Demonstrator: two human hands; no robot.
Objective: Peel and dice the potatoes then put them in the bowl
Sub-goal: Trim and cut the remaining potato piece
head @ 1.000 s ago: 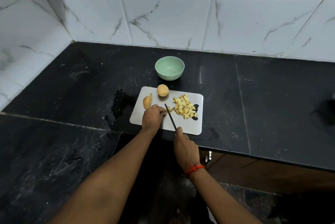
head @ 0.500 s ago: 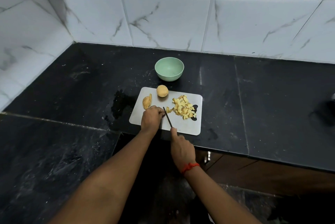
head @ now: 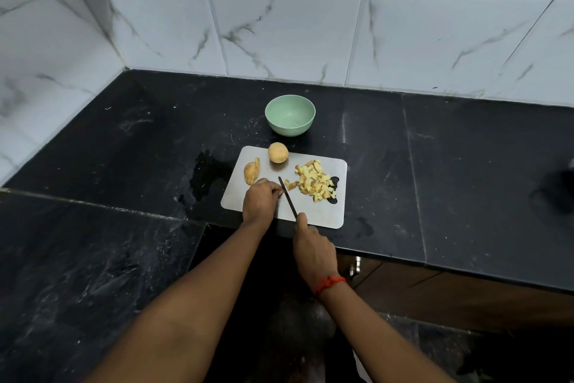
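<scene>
A steel cutting board (head: 323,215) lies on the black counter. On its right side sits a pile of diced potato (head: 315,181). A whole potato (head: 278,152) stands at the board's far edge, and a cut potato piece (head: 252,172) lies at its left. My left hand (head: 260,201) curls over a potato piece that it mostly hides. My right hand (head: 313,250) grips the knife (head: 287,196), its dark blade touching down just right of my left fingers. The pale green bowl (head: 290,115) stands behind the board with nothing in it.
The black counter (head: 466,165) runs right and left, with a wet patch (head: 206,176) left of the board. White marble tiles form the back and left walls. A dark object (head: 559,193) sits at the far right edge.
My right hand and the knife have shifted slightly left and toward me. My left hand stays on the potato piece.
</scene>
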